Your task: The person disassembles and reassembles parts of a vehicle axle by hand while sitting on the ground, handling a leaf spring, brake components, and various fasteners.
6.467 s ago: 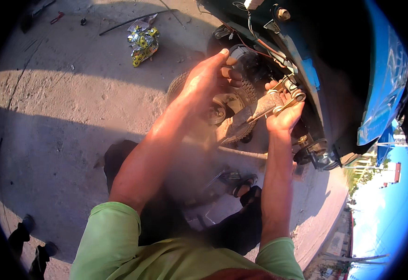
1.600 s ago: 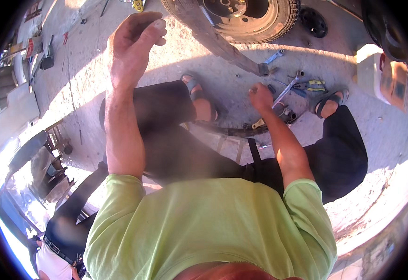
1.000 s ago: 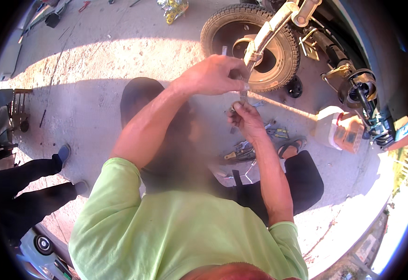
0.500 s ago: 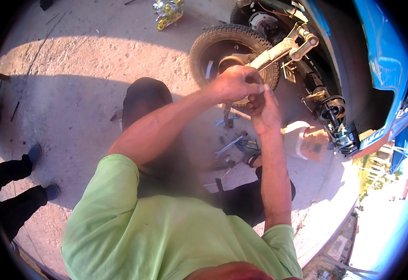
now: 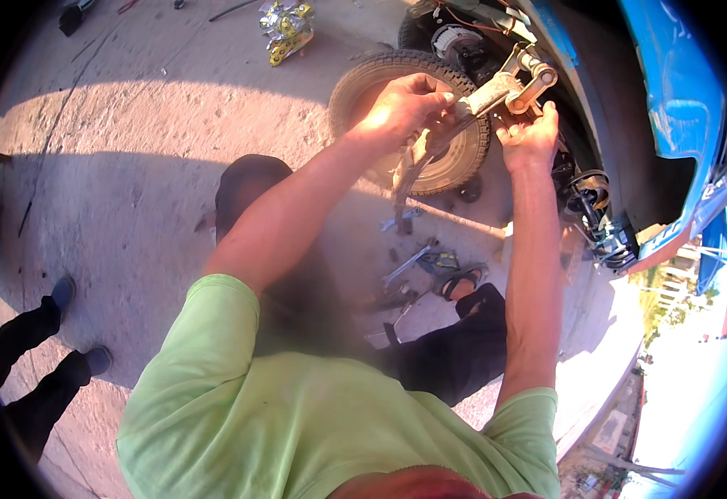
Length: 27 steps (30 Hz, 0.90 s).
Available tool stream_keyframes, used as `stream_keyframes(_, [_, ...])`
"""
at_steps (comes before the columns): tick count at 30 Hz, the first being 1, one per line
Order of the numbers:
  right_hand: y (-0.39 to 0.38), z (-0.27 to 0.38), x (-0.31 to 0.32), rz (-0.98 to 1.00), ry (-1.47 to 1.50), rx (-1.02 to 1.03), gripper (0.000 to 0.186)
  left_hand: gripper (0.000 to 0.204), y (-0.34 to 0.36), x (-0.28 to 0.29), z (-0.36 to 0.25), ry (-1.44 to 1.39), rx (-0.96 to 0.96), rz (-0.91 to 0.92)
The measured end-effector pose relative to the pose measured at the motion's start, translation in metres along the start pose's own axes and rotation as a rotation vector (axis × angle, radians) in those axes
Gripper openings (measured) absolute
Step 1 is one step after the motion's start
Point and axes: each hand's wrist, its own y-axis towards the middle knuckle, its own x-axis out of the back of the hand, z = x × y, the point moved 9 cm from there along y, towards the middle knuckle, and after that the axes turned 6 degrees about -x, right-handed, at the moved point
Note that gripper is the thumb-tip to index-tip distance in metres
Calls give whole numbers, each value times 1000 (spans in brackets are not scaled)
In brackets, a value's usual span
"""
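My left hand (image 5: 413, 108) is over the tyre, thumb and fingertips pinched together beside the end of a worn leaf spring (image 5: 497, 87). Whatever lies between those fingertips is too small to make out. My right hand (image 5: 531, 143) reaches up just below the metal shackle (image 5: 536, 87) at the spring's end. Its fingers are apart, some of them bent, and nothing shows in the palm. I cannot tell whether the fingertips touch the shackle. Behind the spring, a wheel with a treaded tyre (image 5: 351, 96) lies on the ground.
A blue vehicle body (image 5: 688, 108) hangs over the right side, with axle parts and cables (image 5: 605, 224) below. Several tools (image 5: 409, 264) lie near my sandalled foot (image 5: 463, 284). A shiny yellow-and-silver wrapper (image 5: 287, 33) is on the concrete. Another person's legs (image 5: 35, 333) stand at left.
My hands were together in front of the wheel. They have parted: the left went up and slightly left, the right went up and right to the shackle.
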Motion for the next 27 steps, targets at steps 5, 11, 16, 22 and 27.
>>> stream_keyframes(5, [34,-22,-35,97,226,-68,65,16,16,-8,-4,-139,-53,-7])
stream_keyframes(11, [40,-28,-38,150,297,-32,70,21,21,-18,-6,-190,-53,65])
stream_keyframes(16, [26,-34,-53,86,370,-78,72,29,44,-17,-3,-251,-16,148])
stream_keyframes(22, [29,-19,-45,29,333,159,66,14,103,-28,-11,-194,-43,131])
stream_keyframes(27, [47,-28,-19,-107,275,127,66,27,129,-31,9,-88,-29,195])
